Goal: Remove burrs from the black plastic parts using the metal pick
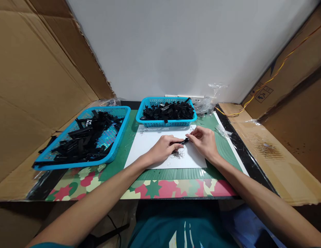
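A small black plastic part (185, 141) is held just above a white sheet of paper (139, 151). My left hand (163, 148) grips its near end between thumb and fingers, covering much of it. At the other end, my right hand (204, 140) pinches with thumb and forefinger; whether a smaller piece sits in that pinch cannot be made out. Below the hands, a loose pile of tiny thin dark pieces (178, 154) lies on the paper. More such bits (142, 130) are scattered near the paper's upper left corner.
On the left stands a large blue basket (121, 132) of long black parts. Behind the paper, a smaller blue basket (165, 123) holds many short black pieces. Clear plastic bags (205, 105) lie beside it. Cardboard walls (41, 62) flank the green mat (224, 144), and a yellow-red wire (266, 82) runs at right.
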### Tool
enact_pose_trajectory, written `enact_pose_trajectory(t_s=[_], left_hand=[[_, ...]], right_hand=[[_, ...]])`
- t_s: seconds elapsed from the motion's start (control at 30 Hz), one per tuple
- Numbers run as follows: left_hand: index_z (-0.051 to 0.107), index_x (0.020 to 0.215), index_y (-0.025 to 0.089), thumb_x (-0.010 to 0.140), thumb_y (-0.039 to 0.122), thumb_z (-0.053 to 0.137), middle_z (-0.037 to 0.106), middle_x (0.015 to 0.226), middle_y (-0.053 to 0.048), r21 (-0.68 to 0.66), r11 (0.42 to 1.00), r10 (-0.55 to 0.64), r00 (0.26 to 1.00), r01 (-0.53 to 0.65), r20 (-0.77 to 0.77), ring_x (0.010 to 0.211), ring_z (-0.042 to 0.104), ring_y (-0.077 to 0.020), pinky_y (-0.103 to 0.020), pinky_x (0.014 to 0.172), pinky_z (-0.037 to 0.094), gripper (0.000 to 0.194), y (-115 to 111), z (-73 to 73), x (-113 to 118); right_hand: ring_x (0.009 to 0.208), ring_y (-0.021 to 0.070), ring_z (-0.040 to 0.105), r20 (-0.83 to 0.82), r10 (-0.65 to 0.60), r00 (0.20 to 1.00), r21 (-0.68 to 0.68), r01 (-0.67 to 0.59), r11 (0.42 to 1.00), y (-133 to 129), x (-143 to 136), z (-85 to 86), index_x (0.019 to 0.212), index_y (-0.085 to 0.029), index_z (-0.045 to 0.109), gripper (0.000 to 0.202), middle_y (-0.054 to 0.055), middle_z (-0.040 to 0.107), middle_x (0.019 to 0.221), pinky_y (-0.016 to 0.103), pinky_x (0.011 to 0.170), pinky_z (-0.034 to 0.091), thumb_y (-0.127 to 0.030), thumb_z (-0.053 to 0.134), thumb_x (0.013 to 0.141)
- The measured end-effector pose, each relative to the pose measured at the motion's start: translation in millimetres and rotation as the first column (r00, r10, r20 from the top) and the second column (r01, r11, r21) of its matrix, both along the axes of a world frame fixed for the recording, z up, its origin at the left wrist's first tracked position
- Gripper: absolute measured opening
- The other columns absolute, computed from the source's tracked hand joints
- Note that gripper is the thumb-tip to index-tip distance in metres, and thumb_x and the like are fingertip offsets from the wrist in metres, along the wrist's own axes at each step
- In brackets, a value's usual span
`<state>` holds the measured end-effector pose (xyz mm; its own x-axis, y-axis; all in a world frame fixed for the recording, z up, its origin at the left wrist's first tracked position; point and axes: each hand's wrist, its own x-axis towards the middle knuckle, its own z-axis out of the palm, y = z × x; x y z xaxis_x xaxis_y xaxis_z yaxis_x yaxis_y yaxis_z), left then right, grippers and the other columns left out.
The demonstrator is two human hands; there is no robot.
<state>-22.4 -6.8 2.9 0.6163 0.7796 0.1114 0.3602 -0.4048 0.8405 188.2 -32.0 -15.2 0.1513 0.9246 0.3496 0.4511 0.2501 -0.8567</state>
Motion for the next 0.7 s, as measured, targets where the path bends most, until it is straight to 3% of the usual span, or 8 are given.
enact_pose_trajectory(t_s=[0.17,0.3,0.5,0.7], left_hand=[[0.078,0.128,0.020,0.099,0.028,0.067,0.078,0.100,-0.008,0.204,0.978,0.043,0.999,-0.040,-0.009,0.089,0.071,-0.0220,-0.036,0.083,0.058,0.032,-1.7,-2.3,-5.4],[0.072,0.137,0.021,0.099,0.032,0.071,0.078,0.102,-0.008,0.376,0.926,0.016,0.998,-0.036,0.056,0.095,0.067,-0.0227,-0.038,0.088,0.057,0.040,-0.8,-9.0,-9.2],[0.071,0.139,0.019,0.100,0.032,0.070,0.080,0.108,-0.009,0.444,0.896,-0.015,0.996,-0.023,0.083,0.094,0.065,-0.0221,-0.037,0.087,0.055,0.041,0.2,-12.3,-10.0],[0.078,0.127,0.016,0.101,0.043,0.067,0.080,0.094,-0.010,0.430,0.900,0.016,0.993,-0.067,0.121,0.082,0.063,-0.0206,-0.035,0.079,0.054,0.039,-1.5,-8.5,-10.1]], right_hand=[[0.067,0.0230,0.074,-0.302,-0.031,0.953,-0.015,0.027,1.000,2.1,6.4,0.6,0.079,-0.021,0.063,0.032,0.006,0.074,0.072,0.034,0.065,0.061,-0.049,0.078,0.086],[0.069,0.0199,0.070,-0.363,0.039,0.931,0.037,-0.028,0.999,3.6,15.9,6.1,0.092,-0.022,0.061,0.029,0.003,0.072,0.076,0.034,0.069,0.059,-0.050,0.068,0.094],[0.062,0.0161,0.055,-0.204,0.226,0.953,-0.028,-0.236,0.971,3.7,22.8,9.7,0.099,-0.020,0.068,0.025,-0.002,0.060,0.068,0.030,0.063,0.044,-0.043,0.058,0.099],[0.068,0.0159,0.052,-0.024,0.286,0.958,-0.122,-0.286,0.950,2.9,19.5,8.3,0.090,-0.017,0.076,0.031,0.003,0.069,0.079,0.029,0.063,0.038,-0.044,0.062,0.094]])
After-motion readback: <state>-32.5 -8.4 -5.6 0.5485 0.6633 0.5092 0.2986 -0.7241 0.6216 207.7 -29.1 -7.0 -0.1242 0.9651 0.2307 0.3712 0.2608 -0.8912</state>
